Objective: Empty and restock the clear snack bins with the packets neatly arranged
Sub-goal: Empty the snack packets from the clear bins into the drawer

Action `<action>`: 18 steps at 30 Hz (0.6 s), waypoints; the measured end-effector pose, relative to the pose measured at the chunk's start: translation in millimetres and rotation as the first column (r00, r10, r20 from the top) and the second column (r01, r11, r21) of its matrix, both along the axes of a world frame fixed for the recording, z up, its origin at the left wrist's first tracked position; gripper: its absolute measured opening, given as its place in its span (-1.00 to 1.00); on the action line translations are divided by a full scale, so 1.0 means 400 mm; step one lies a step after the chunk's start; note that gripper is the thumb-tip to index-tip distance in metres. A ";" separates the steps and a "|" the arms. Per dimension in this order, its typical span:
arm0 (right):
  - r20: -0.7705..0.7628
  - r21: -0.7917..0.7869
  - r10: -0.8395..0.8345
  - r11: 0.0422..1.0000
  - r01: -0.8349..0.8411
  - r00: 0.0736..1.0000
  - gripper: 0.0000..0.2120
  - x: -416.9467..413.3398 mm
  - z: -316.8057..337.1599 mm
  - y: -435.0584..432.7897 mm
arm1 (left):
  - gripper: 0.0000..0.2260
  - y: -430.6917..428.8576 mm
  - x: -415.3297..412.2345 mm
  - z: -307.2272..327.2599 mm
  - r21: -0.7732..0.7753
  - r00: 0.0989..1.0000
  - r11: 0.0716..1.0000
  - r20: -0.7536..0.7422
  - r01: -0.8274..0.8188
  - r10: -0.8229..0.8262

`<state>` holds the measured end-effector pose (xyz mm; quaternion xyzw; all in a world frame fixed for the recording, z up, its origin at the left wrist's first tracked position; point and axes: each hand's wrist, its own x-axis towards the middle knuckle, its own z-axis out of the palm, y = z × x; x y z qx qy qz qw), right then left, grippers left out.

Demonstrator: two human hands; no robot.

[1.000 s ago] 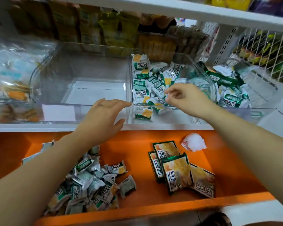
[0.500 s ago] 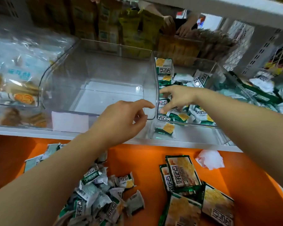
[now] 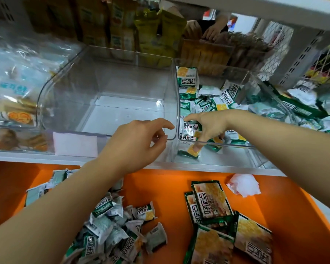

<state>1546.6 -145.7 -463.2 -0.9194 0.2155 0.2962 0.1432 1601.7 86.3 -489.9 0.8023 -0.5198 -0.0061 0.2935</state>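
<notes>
An empty clear bin [image 3: 176, 103] stands on the white shelf [image 3: 36, 156]. My left hand [image 3: 137, 143] hovers at its front right corner, fingers apart, holding nothing. To its right, a second clear bin [image 3: 236, 155] holds several small green-and-white packets [image 3: 227, 96] in a loose heap. My right hand [image 3: 208, 124] reaches down into this bin, one fingertip touching a packet [image 3: 189, 152] at the front; no packet is gripped. Below, on the orange surface [image 3: 170, 187], lie a pile of small packets [image 3: 111, 231] and several larger flat packets [image 3: 210, 199].
A clear bin of biscuit bags [image 3: 17, 88] sits at the left. Crumpled white paper [image 3: 244, 184] lies on the orange surface. Tall snack bags [image 3: 156, 29] line the back, where another person's hands [image 3: 211, 31] show. A wire basket [image 3: 328, 73] hangs at the right.
My right hand has dipped lower into the right bin, down to the front packets. My left hand has stayed by the empty bin's corner. The view has shifted right and closer.
</notes>
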 end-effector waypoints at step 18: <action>0.190 0.513 -0.228 0.852 0.102 0.955 -0.64 -0.032 -0.013 0.001 | -0.72 -0.003 -0.004 -0.002 -0.023 1.000 1.000 0.015 -0.014 0.015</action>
